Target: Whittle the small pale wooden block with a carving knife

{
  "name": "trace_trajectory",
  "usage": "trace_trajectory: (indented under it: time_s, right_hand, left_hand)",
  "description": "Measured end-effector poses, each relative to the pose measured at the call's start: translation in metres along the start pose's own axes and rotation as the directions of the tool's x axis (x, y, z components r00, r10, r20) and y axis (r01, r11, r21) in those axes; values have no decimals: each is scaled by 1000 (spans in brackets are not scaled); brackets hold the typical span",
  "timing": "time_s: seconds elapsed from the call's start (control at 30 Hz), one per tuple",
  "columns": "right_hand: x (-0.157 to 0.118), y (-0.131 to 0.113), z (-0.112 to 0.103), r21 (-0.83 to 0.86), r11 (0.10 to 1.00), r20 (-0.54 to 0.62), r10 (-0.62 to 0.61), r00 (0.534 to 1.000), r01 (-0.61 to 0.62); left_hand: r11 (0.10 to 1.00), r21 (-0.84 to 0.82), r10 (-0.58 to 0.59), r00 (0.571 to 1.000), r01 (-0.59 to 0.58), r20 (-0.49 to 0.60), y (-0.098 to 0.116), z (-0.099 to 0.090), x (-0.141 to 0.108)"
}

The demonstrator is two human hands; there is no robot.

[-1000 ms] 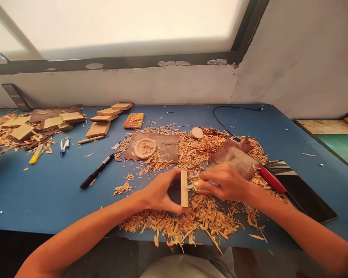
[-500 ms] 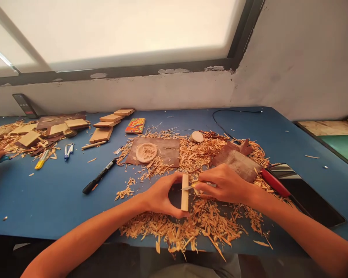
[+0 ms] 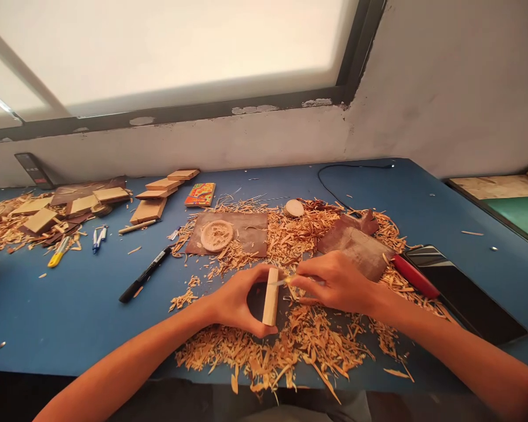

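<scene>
Left grip (image 3: pixel 235 299) clamps wood block (image 3: pixel 270 296) (near table edge (image 3: pixel 114 369)); right grip (image 3: pixel 334 284) clasps knife (image 3: pixel 284 282).

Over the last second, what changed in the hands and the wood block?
The left hand tilted the wood block slightly, top leaning right. The right hand kept the small knife at the block's upper edge. Another person's hand at far left left the view. Shavings, marker, phone unchanged.
</scene>
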State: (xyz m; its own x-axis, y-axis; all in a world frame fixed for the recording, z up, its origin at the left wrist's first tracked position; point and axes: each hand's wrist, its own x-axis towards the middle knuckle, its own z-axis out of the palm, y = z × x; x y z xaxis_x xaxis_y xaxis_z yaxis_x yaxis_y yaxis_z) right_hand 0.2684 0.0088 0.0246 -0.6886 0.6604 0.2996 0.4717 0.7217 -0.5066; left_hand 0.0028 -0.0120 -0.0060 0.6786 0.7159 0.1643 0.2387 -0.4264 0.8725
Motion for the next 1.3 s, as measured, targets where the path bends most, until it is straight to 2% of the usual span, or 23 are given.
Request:
trace_trajectory:
  time_s: [0.13,0.67,0.8,0.87,0.97,1.03,1.1,1.3]
  right_hand:
    - [-1,-5,3,-34,997,-11,-65,998,65]
    - [1,-1,7,-120,989,-22,-89,996,86]
    - [1,8,6,-162,982,-26,-104,994,98]
    - [1,20,2,-213,975,-70,-70,995,54]
    - [3,43,-7,-254,962,-200,48,979,-99]
    - [3,51,-11,-218,964,-229,104,968,-155]
    - [4,48,-12,-149,978,-210,110,971,-143]
    - [2,9,4,81,995,-33,-56,998,58]
  left_hand:
    - [1000,24,5,1000,-5,-11,0,1,0]
    - [1000,24,-3,1000,3,3,-1,1,-1]
    - [1000,7,2,1000,-2,-2,-1,1,0]
    - [1000,24,0,1000,0,2,0,0,0]
    - [998,65,-7,1000,5,25,1,0,-1]
    - [999,47,-15,999,13,37,1,0,-1]
    - [1000,11,-23,999,23,34,1,1,-1]
    - [998,-57,-4,1000,5,27,-2,3,-1]
